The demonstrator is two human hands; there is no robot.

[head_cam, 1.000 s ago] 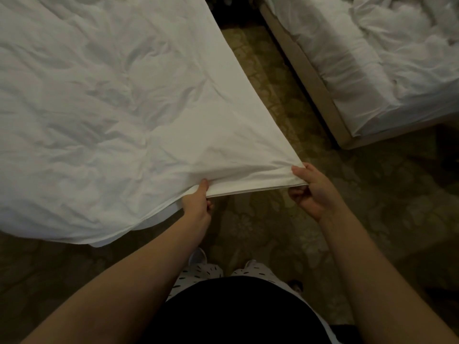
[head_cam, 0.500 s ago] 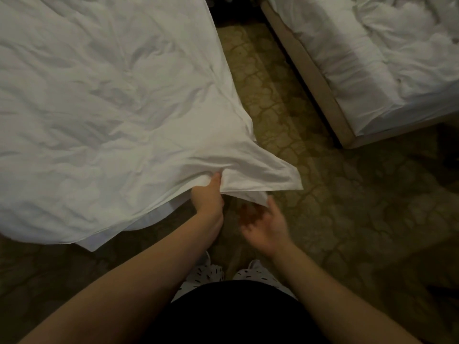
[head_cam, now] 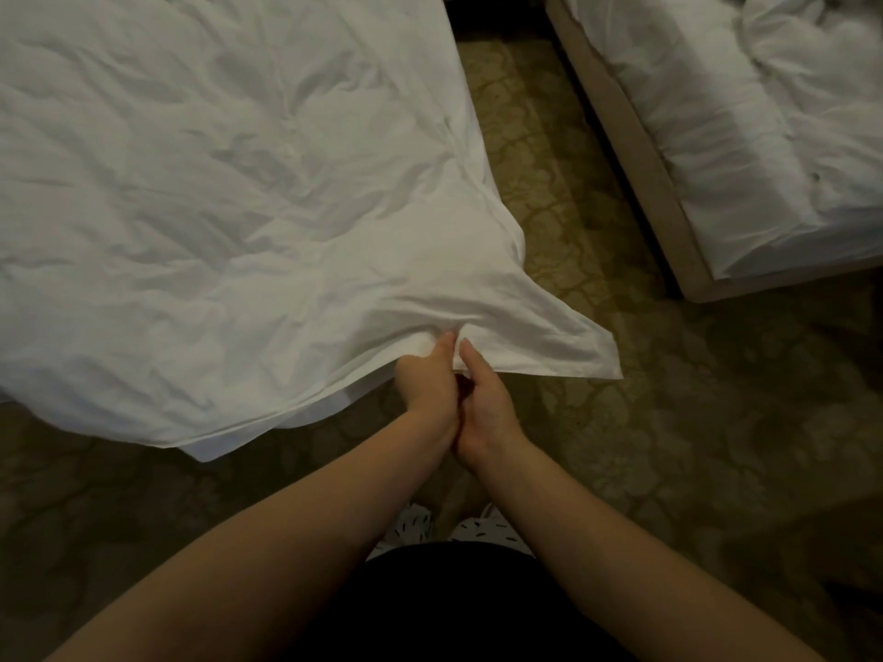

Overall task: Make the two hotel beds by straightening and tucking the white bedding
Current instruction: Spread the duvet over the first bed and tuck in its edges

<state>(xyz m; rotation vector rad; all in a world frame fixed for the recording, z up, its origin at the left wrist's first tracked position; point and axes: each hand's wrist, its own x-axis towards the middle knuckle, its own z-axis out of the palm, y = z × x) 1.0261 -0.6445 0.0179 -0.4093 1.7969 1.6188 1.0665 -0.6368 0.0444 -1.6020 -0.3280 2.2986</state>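
While the left hand and right hand pinch the hem of the sheet spread beyond them, it looks light and limp — best taken at the corner to their right.

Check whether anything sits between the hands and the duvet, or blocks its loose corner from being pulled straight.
Nothing visible does. The left hand and right hand grip the duvet edge directly, side by side. Its loose corner hangs free over the carpet, with no object showing beside it.
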